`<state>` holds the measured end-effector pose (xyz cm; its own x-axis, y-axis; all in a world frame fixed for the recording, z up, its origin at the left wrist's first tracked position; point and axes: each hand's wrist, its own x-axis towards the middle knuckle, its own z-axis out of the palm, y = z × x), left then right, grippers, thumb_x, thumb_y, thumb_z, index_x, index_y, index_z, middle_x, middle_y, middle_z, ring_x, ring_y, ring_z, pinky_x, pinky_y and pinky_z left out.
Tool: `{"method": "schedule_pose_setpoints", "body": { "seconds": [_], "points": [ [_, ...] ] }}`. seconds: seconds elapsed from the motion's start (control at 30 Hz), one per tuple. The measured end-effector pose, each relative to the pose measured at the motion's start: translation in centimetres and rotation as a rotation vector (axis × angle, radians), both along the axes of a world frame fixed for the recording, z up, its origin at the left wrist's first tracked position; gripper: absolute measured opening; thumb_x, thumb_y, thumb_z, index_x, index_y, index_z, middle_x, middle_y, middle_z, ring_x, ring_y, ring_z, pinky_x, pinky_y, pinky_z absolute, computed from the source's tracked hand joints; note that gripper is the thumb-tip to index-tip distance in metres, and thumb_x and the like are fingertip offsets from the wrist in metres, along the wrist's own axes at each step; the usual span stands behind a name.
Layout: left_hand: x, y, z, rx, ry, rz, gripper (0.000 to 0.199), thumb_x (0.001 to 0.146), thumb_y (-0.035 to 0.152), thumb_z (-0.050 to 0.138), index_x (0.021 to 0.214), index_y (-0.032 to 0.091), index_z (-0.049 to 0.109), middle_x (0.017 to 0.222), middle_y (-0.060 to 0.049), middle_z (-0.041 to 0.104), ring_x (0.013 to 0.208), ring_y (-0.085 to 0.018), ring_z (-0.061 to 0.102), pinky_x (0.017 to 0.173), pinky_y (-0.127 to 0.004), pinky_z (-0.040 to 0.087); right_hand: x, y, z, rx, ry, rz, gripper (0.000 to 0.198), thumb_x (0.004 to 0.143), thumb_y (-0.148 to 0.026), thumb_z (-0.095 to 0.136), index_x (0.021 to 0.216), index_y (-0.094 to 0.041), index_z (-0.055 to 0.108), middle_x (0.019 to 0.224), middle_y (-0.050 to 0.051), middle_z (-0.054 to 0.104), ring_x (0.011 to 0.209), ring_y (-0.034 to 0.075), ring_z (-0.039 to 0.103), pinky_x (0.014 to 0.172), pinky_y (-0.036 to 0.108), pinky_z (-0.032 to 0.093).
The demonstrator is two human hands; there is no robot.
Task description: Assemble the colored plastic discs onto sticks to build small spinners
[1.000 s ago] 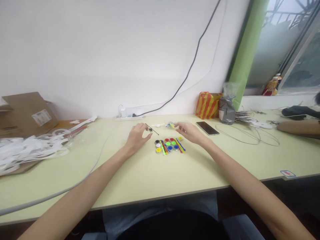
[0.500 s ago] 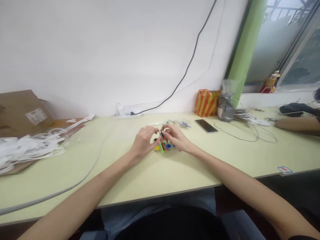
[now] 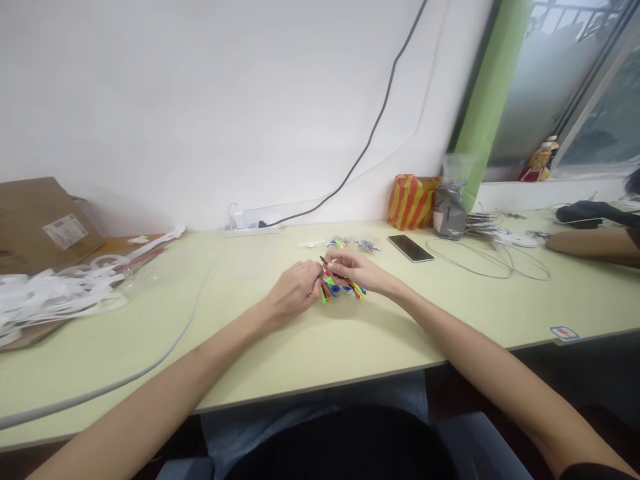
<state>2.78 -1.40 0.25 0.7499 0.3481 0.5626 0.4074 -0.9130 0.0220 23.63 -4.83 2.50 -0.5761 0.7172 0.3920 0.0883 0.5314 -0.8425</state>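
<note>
My left hand (image 3: pixel 296 288) is closed over the table, its fingers curled in. What it holds, if anything, is hidden behind the fingers. Close beside it, my right hand (image 3: pixel 356 269) pinches a thin black strip (image 3: pixel 323 259), whose tip sticks out toward the left hand. Beneath and between both hands lies a small heap of colourful plastic pieces (image 3: pixel 326 292) in green, red and orange. Round blue pieces (image 3: pixel 335 289) show there too. Yellow and blue ends (image 3: pixel 359 291) poke out below my right hand. Finer details are too small to make out.
Behind the hands lie small clear bags of coloured pieces (image 3: pixel 367 246). A phone (image 3: pixel 411 249), a striped bag (image 3: pixel 411 202) and a grey bag (image 3: pixel 449 212) are to the right. White strips (image 3: pixel 55 293) and a cardboard box (image 3: pixel 45 223) occupy the left. Another person's forearm (image 3: pixel 590 244) rests far right.
The black strip stood upright between my fingertips and now slants at the right fingertips. My left hand has turned over and its fingers have curled closed. Yellow ends now show under my right hand.
</note>
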Motion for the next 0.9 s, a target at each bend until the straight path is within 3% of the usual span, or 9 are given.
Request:
{"method": "schedule_pose_setpoints", "body": {
  "seconds": [0.07, 0.23, 0.3, 0.47, 0.9],
  "points": [
    [-0.1, 0.2, 0.0, 0.013, 0.023, -0.022, 0.012, 0.09, 0.017, 0.035, 0.086, 0.021, 0.045, 0.076, -0.003, 0.054, 0.067, -0.018, 0.048, 0.068, -0.032, 0.04, 0.9, 0.4, 0.3, 0.031, -0.088, -0.06, 0.033, 0.099, -0.049, 0.047, 0.081, -0.021, 0.045, 0.055, -0.005, 0.047, 0.048, 0.011, 0.04, 0.05, 0.023, 0.032],
    [-1.0, 0.5, 0.7, -0.077, -0.067, 0.034, 0.009, 0.094, 0.021, 0.04, 0.093, 0.02, 0.048, 0.077, 0.0, 0.054, 0.067, -0.016, 0.048, 0.067, -0.029, 0.038, 3.2, 2.1, -0.2, 0.369, -0.531, -0.599, 0.021, 0.089, -0.026, 0.053, 0.07, -0.018, 0.051, 0.066, 0.002, 0.059, 0.062, 0.013, 0.048, 0.06, 0.026, 0.029],
    [-1.3, 0.6, 1.0, -0.109, -0.086, 0.05, 0.008, 0.095, 0.022, 0.041, 0.092, 0.02, 0.048, 0.076, 0.001, 0.054, 0.067, -0.015, 0.048, 0.067, -0.028, 0.038, 3.7, 2.8, -0.8, 0.4, -0.698, -0.691, 0.021, 0.085, -0.023, 0.053, 0.064, -0.017, 0.053, 0.064, 0.003, 0.058, 0.061, 0.013, 0.045, 0.059, 0.027, 0.027],
    [-1.4, 0.9, 1.0, -0.156, -0.037, 0.055, 0.007, 0.095, 0.024, 0.044, 0.091, 0.02, 0.049, 0.075, 0.002, 0.055, 0.066, -0.014, 0.049, 0.067, -0.028, 0.037, 3.8, 3.8, -1.8, 0.356, -0.885, -0.674, 0.025, 0.084, -0.023, 0.051, 0.062, -0.015, 0.061, 0.062, 0.004, 0.059, 0.058, 0.013, 0.04, 0.058, 0.029, 0.023],
    [-1.1, 0.9, 0.6, -0.151, 0.049, 0.057, 0.014, 0.097, 0.03, 0.044, 0.092, 0.02, 0.053, 0.078, 0.0, 0.059, 0.07, -0.016, 0.052, 0.071, -0.03, 0.04, 3.8, 3.8, -2.0, 0.311, -1.001, -0.7, 0.03, 0.089, -0.025, 0.052, 0.065, -0.015, 0.066, 0.068, 0.008, 0.065, 0.061, 0.015, 0.047, 0.056, 0.03, 0.023]
  ]
}}
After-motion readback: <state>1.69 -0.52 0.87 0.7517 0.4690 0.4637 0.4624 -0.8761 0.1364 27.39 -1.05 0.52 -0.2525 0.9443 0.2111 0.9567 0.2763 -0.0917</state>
